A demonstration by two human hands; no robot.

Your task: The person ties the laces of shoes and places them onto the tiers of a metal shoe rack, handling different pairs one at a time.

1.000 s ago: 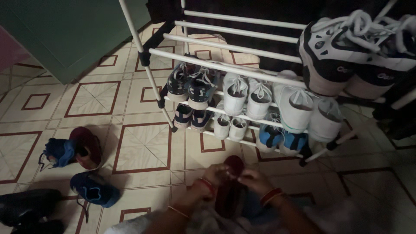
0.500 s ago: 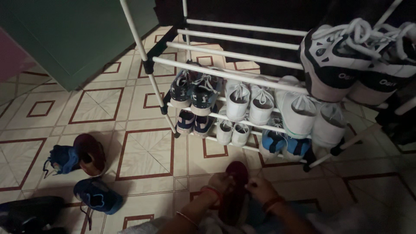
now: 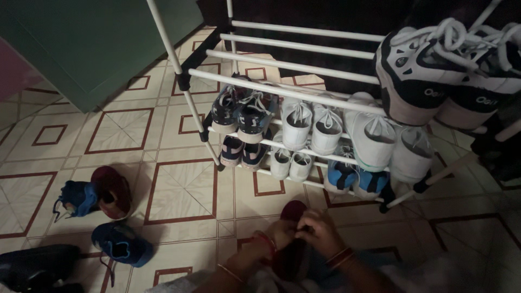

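A dark red shoe (image 3: 292, 254) rests toe-forward on the tiled floor at the bottom centre. My left hand (image 3: 282, 232) grips its left side near the toe, and my right hand (image 3: 321, 232) clasps its right side and top. Both wrists wear bangles. Just beyond the shoe stands a white tube shoe rack (image 3: 282, 87) holding several pairs.
The rack carries dark blue sneakers (image 3: 241, 111), white sneakers (image 3: 312, 125) and a large black-and-white pair (image 3: 439, 70) on top. On the floor at left lie a dark red shoe (image 3: 112, 191), two blue shoes (image 3: 120, 244) and a black shoe (image 3: 32, 266). A green cabinet (image 3: 97, 38) stands behind.
My hands have shifted on the dark red shoe, the right one closing further over its top. The view moved slightly; the other shoes stayed put.
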